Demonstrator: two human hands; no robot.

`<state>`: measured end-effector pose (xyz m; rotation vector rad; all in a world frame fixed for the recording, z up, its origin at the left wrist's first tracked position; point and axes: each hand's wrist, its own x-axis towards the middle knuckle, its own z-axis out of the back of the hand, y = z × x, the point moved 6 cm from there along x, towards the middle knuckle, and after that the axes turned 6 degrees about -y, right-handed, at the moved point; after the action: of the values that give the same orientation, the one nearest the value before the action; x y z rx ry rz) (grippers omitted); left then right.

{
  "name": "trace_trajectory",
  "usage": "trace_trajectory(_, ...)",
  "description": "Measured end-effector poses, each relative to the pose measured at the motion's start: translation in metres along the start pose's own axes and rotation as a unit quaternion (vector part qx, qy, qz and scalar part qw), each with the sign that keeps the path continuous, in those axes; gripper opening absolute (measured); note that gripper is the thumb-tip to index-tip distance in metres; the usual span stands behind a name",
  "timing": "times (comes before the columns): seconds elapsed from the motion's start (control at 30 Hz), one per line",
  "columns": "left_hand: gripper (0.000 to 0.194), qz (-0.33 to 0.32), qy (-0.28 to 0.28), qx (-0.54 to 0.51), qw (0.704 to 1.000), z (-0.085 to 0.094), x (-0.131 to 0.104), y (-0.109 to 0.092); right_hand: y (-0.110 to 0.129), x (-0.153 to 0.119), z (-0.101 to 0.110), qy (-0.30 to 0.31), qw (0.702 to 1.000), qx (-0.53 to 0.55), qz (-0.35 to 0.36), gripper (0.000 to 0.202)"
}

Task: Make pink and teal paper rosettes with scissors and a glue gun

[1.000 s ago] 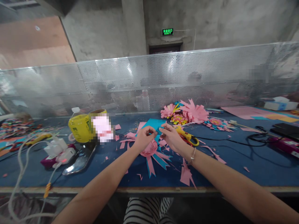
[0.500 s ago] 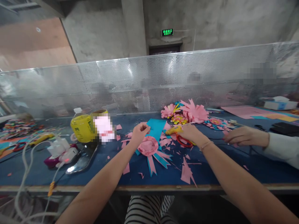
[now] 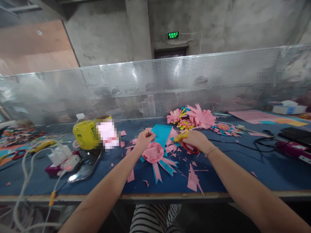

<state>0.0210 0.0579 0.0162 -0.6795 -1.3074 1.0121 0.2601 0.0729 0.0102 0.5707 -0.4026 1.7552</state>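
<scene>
My left hand (image 3: 145, 138) is closed in a pinch just above the pink paper rosette (image 3: 153, 152); what its fingertips hold is too small to make out. My right hand (image 3: 195, 139) is wrapped round a yellow glue gun (image 3: 180, 137), its nozzle pointing left. The rosette lies on the blue mat, with pink and blue ribbon tails (image 3: 157, 173) spread toward the front edge. Behind it lies a blue paper sheet (image 3: 163, 132). Red-handled scissors (image 3: 190, 149) rest partly hidden below my right hand.
Paper flowers (image 3: 200, 117) are piled behind my right hand. Pink scraps (image 3: 193, 179) litter the mat. To the left are a yellow bottle (image 3: 84, 132), a phone (image 3: 85, 166) and a power strip (image 3: 53, 168) with cables. A black cable runs at the right.
The other person's hand and sleeve have left the right side, exposing a purple power strip and cables. My right hand and the glue gun have shifted slightly left.
</scene>
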Motion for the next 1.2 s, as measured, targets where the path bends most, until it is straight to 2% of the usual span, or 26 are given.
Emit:
trace_trajectory(0.13,0.016,-0.017,0.017,0.044,0.999,-0.003,-0.003,-0.005,0.006,0.002,0.030,-0.070,0.996,0.026,-0.055,0.038)
trace_trajectory(0.2,0.016,-0.032,0.020,0.083,0.996,-0.004,-0.005,-0.009,0.014,0.003,0.040,-0.107,0.991,0.039,-0.068,0.040)
trace_trajectory(0.37,0.016,-0.046,0.025,0.135,0.989,-0.006,-0.007,-0.011,0.034,0.004,0.042,-0.158,0.987,0.040,0.002,0.033)
trace_trajectory(0.57,0.017,-0.049,0.029,0.140,0.989,-0.007,-0.008,-0.012,0.034,0.005,0.034,-0.163,0.986,0.027,0.030,0.030)
trace_trajectory(1.2,0.016,-0.035,0.025,0.109,0.993,-0.006,-0.007,-0.011,0.036,0.006,0.030,-0.117,0.992,0.009,0.042,0.026)
